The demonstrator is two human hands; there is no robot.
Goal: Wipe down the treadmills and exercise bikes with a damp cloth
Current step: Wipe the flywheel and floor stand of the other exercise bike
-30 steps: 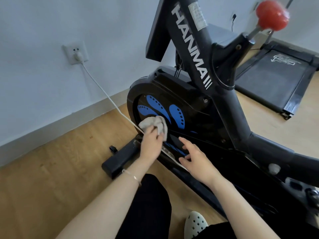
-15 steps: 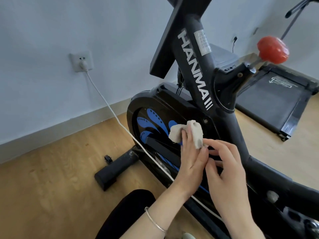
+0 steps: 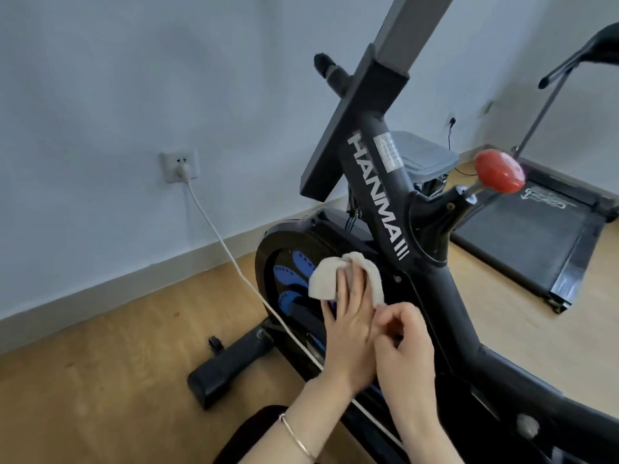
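Note:
A black exercise bike with white HANMA lettering fills the middle of the view. Its round flywheel cover carries blue petal marks. My left hand presses a pale crumpled cloth flat against the upper right of that cover. My right hand sits just to the right, fingers curled and pinching the cloth's lower corner. A black treadmill lies on the floor at the back right.
A white cable runs from a wall socket down across the bike's front. The bike's red knob sticks out to the right. A grey lidded bin stands behind the frame. The bike's foot bar rests on wooden floor.
My left hand has carried the cloth from the lower left of the flywheel cover up and right. My right hand has risen from the lower frame and closed on the cloth's corner.

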